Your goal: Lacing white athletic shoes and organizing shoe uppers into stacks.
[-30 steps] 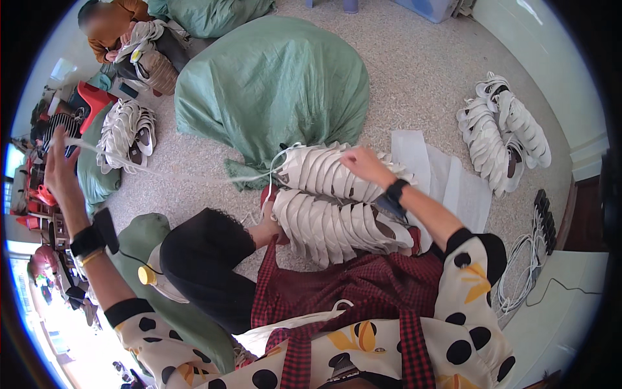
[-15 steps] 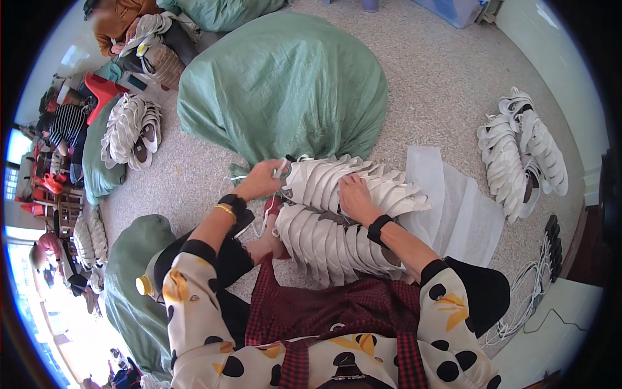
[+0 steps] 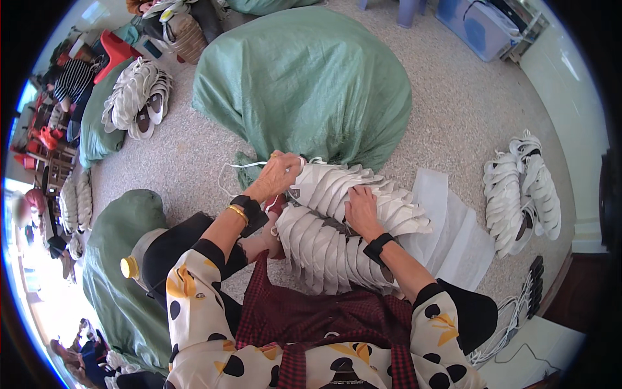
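Two long rows of nested white shoe uppers lie side by side before me, the far row (image 3: 330, 185) and the near row (image 3: 324, 249). At the left end of the far row, my left hand (image 3: 278, 175) is closed on a white cord (image 3: 243, 165). A loop of this cord hangs to the left over the floor. The fingertips of my left hand are partly hidden against the first upper. My right hand (image 3: 361, 211) rests on the far row's near side, its fingers apart and holding nothing.
Beyond the rows stands a big green sack (image 3: 298, 84); another green sack (image 3: 123, 253) lies at left. White sheets (image 3: 447, 227) spread under the right end. More bundled uppers lie right (image 3: 518, 194) and far left (image 3: 139, 97). A power strip (image 3: 534, 285) sits at right. Other people sit at far left.
My left hand has moved in against the row's left end, with the cord stretched out leftward. My right hand's fingers have loosened on the row. The whole view has shifted slightly.
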Action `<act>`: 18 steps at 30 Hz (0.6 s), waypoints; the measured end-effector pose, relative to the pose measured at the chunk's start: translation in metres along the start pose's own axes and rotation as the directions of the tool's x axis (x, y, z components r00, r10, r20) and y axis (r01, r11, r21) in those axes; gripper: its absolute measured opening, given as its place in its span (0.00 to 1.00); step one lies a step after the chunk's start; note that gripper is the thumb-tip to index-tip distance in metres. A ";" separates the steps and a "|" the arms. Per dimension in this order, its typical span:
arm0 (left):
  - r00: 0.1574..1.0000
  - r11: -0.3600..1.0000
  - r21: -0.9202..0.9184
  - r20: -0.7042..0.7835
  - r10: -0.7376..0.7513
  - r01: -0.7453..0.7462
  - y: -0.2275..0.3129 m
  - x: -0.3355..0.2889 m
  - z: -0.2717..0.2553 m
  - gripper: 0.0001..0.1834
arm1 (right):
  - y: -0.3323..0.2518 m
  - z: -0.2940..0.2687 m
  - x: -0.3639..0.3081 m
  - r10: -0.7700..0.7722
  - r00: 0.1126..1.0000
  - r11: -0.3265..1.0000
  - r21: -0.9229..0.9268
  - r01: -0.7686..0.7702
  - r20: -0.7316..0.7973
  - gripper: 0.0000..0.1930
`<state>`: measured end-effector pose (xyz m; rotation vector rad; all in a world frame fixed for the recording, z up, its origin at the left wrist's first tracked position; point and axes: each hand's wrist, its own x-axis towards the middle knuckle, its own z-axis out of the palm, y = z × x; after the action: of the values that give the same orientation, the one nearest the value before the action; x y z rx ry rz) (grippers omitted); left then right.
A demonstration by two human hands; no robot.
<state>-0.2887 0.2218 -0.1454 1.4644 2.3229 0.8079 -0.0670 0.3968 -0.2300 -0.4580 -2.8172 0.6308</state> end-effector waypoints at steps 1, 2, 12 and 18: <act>0.997 0.994 -0.110 -0.075 0.000 -0.008 0.002 0.000 0.002 0.14 | 0.002 0.001 -0.002 0.013 1.000 1.000 0.016 -0.013 0.000 0.18; 0.997 0.993 -0.109 -0.064 -0.043 0.036 0.004 -0.001 0.003 0.14 | 0.005 0.003 -0.002 0.027 1.000 0.999 0.032 -0.027 0.001 0.20; 0.920 0.919 -0.143 -0.090 -0.381 0.367 -0.008 -0.027 0.050 0.21 | -0.022 0.031 -0.012 -0.119 0.978 0.992 0.030 0.126 -0.174 0.10; 0.918 0.909 -0.199 -0.079 -0.388 0.367 -0.020 -0.035 0.073 0.19 | -0.022 0.028 0.001 -0.016 0.996 0.994 0.108 0.025 -0.086 0.15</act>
<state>-0.2508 0.2063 -0.2177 0.8712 2.4320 0.9783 -0.0810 0.3676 -0.2449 -0.4251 -2.6880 0.7385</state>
